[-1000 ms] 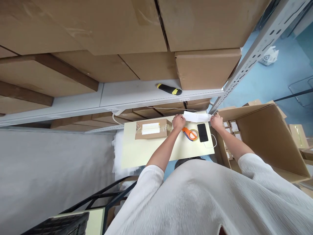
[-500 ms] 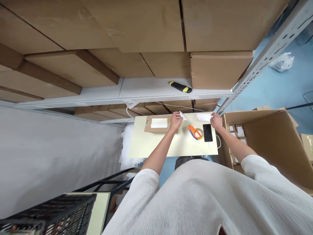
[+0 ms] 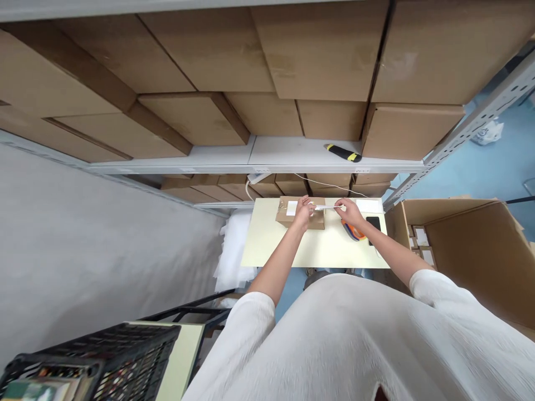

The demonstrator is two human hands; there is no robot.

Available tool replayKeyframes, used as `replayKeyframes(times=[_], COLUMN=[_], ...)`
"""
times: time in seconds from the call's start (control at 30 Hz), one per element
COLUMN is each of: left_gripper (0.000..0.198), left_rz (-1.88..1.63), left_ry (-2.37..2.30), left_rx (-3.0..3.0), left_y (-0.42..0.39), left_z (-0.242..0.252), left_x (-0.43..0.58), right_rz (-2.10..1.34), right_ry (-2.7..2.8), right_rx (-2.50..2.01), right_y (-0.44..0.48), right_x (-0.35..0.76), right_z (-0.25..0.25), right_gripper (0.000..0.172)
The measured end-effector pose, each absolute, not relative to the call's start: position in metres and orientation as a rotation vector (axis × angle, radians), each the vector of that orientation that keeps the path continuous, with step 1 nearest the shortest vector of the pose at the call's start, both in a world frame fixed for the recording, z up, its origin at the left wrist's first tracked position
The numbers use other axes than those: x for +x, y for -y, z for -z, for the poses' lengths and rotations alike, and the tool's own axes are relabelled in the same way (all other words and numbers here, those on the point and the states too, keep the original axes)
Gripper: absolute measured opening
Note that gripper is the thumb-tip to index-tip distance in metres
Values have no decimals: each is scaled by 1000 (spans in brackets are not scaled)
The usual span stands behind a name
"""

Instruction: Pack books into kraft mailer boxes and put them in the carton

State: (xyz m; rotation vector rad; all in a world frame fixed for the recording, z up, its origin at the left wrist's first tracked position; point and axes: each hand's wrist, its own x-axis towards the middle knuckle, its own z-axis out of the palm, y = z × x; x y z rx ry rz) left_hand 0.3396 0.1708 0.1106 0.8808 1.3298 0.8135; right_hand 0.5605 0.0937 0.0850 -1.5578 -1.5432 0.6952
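Between my two hands a white paper label (image 3: pixel 326 207) is stretched, seen nearly edge-on. My left hand (image 3: pixel 304 211) pinches its left end, above a small cardboard box (image 3: pixel 301 221) with a white label on top. At the label's right end, my right hand (image 3: pixel 349 211) holds it between thumb and fingers. Under my right hand lies an orange tape dispenser (image 3: pixel 354 231), partly hidden. A black phone (image 3: pixel 373 224) is partly covered by my right forearm. A stack of white labels (image 3: pixel 368 206) lies at the table's back right corner.
The pale table (image 3: pixel 271 253) stands below a shelf of cardboard boxes (image 3: pixel 317 61). A black and yellow utility knife (image 3: pixel 343 152) rests on the shelf. Right of the table is a large open carton (image 3: pixel 476 250) holding small boxes. A black crate (image 3: pixel 137 356) stands at lower left.
My right hand has moved left from the label stack to the label in my left hand, and now both hands hold it. The camera view has shifted left.
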Motion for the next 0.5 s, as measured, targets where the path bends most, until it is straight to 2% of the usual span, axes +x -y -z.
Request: replayKeyframes(times=[0.2, 0.33, 0.5], left_gripper=[36, 39, 37], left_rz=[-889, -921, -871], left_ry=[-1222, -1149, -1152], left_rx=[920, 1068, 1164], left_y=[-189, -203, -213], left_z=[-117, -113, -106], left_x=[275, 239, 222], right_rz=[-806, -905, -924], right_ry=[1392, 1262, 1240], right_rx=[-1612, -1649, -1706], right_y=[-115, -127, -129], right_x=[504, 474, 456], right_z=[-109, -112, -106], right_gripper=[26, 34, 31])
